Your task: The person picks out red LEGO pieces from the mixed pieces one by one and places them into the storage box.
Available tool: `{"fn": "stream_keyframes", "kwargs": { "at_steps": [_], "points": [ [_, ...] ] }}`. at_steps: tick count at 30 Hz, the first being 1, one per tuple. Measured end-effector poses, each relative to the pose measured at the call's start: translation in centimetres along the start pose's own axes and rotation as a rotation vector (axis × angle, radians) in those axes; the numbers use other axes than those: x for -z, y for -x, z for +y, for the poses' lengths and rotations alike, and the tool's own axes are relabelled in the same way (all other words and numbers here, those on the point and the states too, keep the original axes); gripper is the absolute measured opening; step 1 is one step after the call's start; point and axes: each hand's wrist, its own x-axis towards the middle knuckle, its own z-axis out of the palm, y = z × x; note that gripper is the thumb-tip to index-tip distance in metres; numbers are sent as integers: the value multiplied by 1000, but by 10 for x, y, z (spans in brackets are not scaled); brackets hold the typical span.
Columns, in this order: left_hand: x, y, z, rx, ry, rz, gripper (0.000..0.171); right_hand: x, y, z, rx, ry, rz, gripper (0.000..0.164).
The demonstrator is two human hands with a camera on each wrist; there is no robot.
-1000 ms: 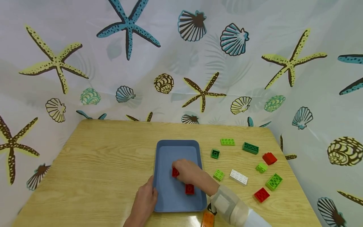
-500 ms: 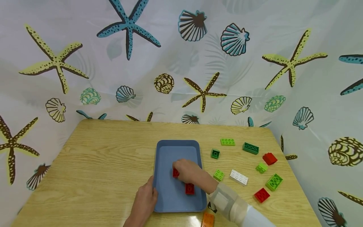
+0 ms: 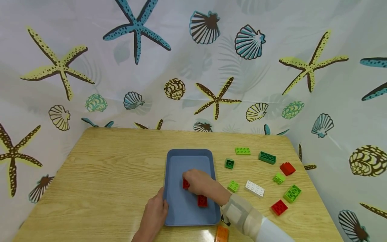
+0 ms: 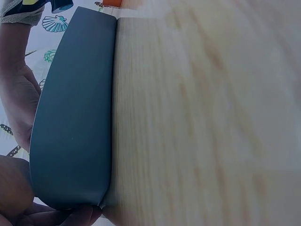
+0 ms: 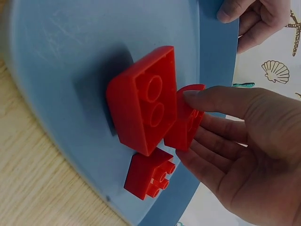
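Note:
My left hand (image 3: 153, 211) grips the left side of a blue tray (image 3: 190, 152), thumb at the rim; the tray's outer wall (image 4: 75, 103) fills much of the left wrist view. Over the tray's middle, my right hand (image 3: 201, 181) pinches a red toy brick (image 5: 180, 132) with a rounded side, its thumb on one face and fingers behind. Beside it in the right wrist view, a larger red brick (image 5: 124, 106) turns its hollow underside to the camera. A small red brick (image 5: 141, 174) with studs lies against that one. From the head, my right hand hides part of these bricks.
Loose bricks lie right of the tray: a white brick (image 3: 254, 189), a dark green brick (image 3: 267, 158), a light green brick (image 3: 292, 194), a red brick (image 3: 279, 207) and several others. An orange brick (image 3: 222, 233) sits at the near edge. Patterned cloth (image 3: 181, 50) hangs behind the table.

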Motion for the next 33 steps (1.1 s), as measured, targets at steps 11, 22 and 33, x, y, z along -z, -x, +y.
{"fn": "stream_keyframes", "kwargs": {
  "at_steps": [11, 22, 33],
  "points": [
    [1, 0, 2, -17, -5, 11, 41, 2, 1, 2, 3, 6, -5, 21],
    [-1, 2, 0, -24, -10, 41, 42, 9, 18, 7, -4, -17, 71, 47],
    [1, 0, 0, -8, 10, 17, 41, 33, 58, 33, 5, -70, 202, 38]
  ]
}}
